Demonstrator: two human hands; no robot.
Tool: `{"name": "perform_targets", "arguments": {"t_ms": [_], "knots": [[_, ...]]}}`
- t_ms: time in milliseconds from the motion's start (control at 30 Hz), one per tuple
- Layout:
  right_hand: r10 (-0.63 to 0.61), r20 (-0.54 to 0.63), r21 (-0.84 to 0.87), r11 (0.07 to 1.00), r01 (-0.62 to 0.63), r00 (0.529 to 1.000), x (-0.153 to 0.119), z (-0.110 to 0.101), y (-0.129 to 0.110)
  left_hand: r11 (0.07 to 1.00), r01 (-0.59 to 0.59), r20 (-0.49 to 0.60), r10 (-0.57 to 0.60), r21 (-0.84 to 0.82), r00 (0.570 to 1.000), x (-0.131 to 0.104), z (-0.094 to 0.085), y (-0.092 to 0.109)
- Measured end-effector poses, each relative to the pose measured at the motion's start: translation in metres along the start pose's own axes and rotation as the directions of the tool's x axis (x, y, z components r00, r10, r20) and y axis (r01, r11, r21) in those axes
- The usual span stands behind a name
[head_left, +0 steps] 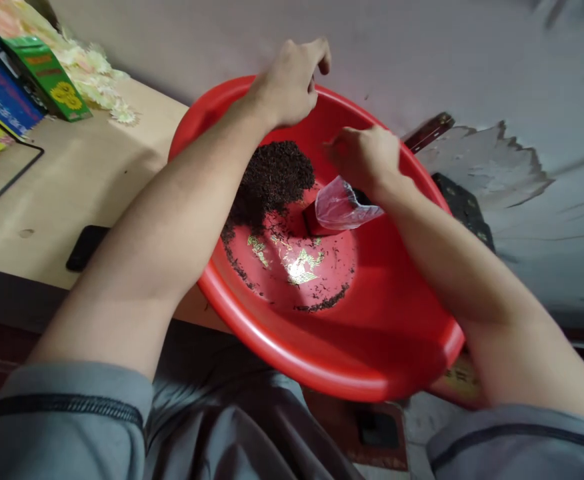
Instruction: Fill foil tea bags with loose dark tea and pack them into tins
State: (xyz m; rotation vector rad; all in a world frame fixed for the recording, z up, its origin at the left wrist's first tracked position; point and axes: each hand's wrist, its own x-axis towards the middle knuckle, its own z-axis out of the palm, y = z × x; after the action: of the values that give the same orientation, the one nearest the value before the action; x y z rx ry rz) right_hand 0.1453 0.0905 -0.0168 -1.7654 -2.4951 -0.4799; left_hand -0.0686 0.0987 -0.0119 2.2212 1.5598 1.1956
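Note:
A big red plastic basin (292, 363) holds a heap of dark, loose bits like dried tea leaves (282, 175). More bits lie scattered over the gold-patterned bottom. Inside it, right of the heap, is a small red box (317, 221) with a clear plastic bag (345, 205) sticking out of its mouth. My left hand (295, 83) hovers above the far rim, its index finger bent and apart from the others, with nothing visible in it. Just above the bag is my right hand (367, 157); its fingers are blurred, and whether they hold anything is unclear.
The basin's left part rests over a pale wooden table (137, 127). On the table lie a black phone-like object (86, 247), books (2, 87), a green box (52, 80) and artificial flowers (92, 73). A wall with peeling paint (492, 157) stands close behind.

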Motion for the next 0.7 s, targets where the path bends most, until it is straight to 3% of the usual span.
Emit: {"name": "perform_targets", "arguments": {"t_ms": [133, 200, 267, 433, 533, 700], "knots": [[0.178, 0.169, 0.007, 0.983, -0.182, 0.969, -0.008, 0.014, 0.071, 0.997, 0.066, 0.039, -0.068, 0.041, 0.997, -0.001, -0.003, -0.001], [0.197, 0.276, 0.068, 0.972, -0.224, 0.941, -0.012, 0.031, 0.094, 0.996, 0.057, 0.042, -0.06, 0.065, 0.997, -0.002, -0.003, -0.002], [0.22, 0.283, 0.137, 0.954, -0.267, 0.933, -0.017, 0.048, 0.108, 0.995, 0.068, 0.039, -0.071, 0.072, 0.997, -0.003, -0.002, -0.003], [0.22, 0.25, 0.26, 0.923, -0.284, 0.943, -0.029, 0.067, 0.111, 0.992, 0.128, 0.093, -0.129, 0.01, 0.987, -0.008, -0.005, -0.004], [0.16, 0.242, 0.379, 0.893, -0.245, 0.957, -0.033, 0.069, 0.101, 0.992, 0.129, 0.112, -0.127, -0.01, 0.985, -0.009, -0.006, -0.005], [0.178, 0.198, 0.445, 0.86, -0.25, 0.964, -0.027, 0.065, 0.078, 0.983, 0.184, 0.129, -0.181, -0.01, 0.975, -0.006, -0.002, -0.013]]}}
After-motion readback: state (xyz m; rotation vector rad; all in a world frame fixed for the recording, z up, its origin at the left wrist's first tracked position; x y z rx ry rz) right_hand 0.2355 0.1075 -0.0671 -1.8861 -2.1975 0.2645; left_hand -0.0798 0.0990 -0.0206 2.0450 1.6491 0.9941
